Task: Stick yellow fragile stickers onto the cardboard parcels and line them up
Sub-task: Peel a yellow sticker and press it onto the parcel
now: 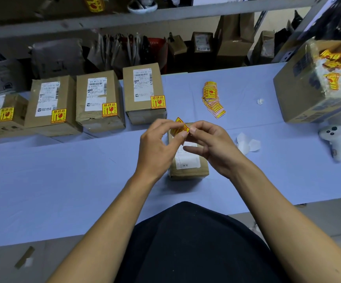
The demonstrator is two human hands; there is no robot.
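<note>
Both hands pinch one yellow fragile sticker (180,127) above a small cardboard parcel (188,162) lying on the blue table. My left hand (159,144) grips the sticker's left side with thumb and forefinger, and my right hand (210,144) grips its right edge. The parcel's far end is hidden behind my fingers. Along the back left stands a row of several cardboard parcels (99,101), each with a yellow sticker at its lower right corner. A loose pile of yellow stickers (212,99) lies at the back, right of the row.
A large open carton (300,92) holding sticker scraps sits at the right. White backing papers (247,144) lie right of my hands. A white controller (333,139) rests near the right edge. Shelving with packages runs behind the table (63,180).
</note>
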